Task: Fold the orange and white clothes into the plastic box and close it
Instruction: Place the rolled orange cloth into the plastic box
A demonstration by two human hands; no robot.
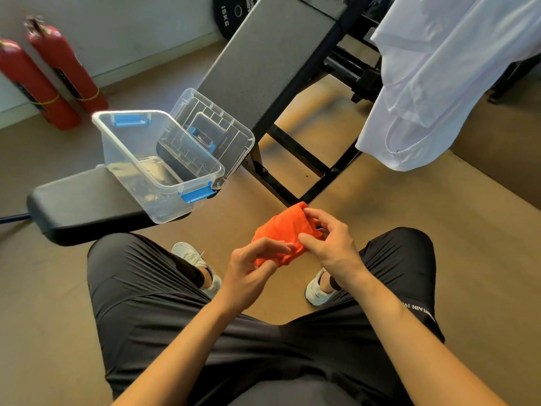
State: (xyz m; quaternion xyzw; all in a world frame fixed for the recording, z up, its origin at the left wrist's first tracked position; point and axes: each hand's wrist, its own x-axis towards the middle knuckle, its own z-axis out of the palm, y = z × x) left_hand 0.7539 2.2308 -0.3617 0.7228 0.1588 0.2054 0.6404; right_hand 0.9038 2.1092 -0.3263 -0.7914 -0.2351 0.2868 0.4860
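A small, bunched orange garment (282, 230) is held between both hands above my knees. My left hand (251, 269) pinches its near lower edge. My right hand (330, 244) grips its right side with thumb and fingers curled round the cloth. The clear plastic box (131, 159) with blue latches stands open and empty on a black bench seat to the upper left. Its clear lid (234, 133) leans behind the box against the bench's backrest. A white garment (433, 83) hangs at the upper right.
The black bench (87, 206) and its inclined backrest (272, 51) fill the upper middle, with a black metal frame (295, 177) on the brown floor. Two red fire extinguishers (52, 77) stand at the left wall. A 15 kg weight plate (231, 13) leans at the top.
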